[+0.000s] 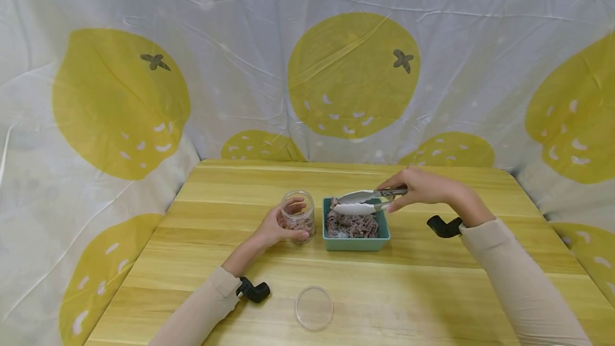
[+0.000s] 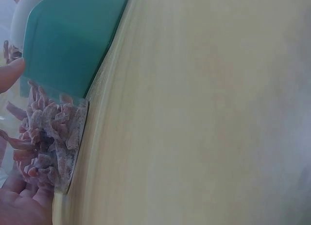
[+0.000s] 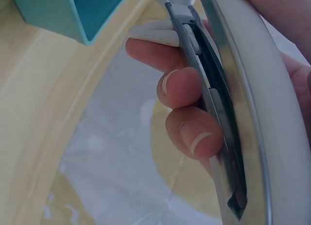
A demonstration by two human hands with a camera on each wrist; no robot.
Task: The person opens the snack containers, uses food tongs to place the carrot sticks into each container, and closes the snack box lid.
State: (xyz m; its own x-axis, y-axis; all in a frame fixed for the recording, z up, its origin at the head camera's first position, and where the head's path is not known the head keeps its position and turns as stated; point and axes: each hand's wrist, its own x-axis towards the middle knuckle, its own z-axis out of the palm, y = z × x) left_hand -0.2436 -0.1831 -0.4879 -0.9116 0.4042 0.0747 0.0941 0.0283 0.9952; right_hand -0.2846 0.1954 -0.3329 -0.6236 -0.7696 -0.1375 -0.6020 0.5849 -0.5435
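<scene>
My left hand [image 1: 271, 229] grips a clear jar [image 1: 304, 217] standing on the table, thumb on the near side and fingers behind. Brownish-pink shredded strips [image 2: 46, 132] fill the lower part of the jar; its top is uncovered. Just right of it stands a teal rectangular box [image 1: 357, 245] holding a heap of similar strips [image 1: 355, 227]. Over that heap, my right hand [image 1: 425, 188] holds tongs [image 1: 357, 208] with pale tips pointing left. One piece shows at the tips, near the box's left rim. In the right wrist view, curled fingers [image 3: 182, 89] wrap the tongs' handle.
A round clear lid [image 1: 314, 308] lies on the wooden table [image 1: 230, 191] in front of the jar. Black wrist mounts [image 1: 254, 290] stick out beside both sleeves. A lemon-print cloth [image 1: 269, 68] hangs behind the table and along its sides.
</scene>
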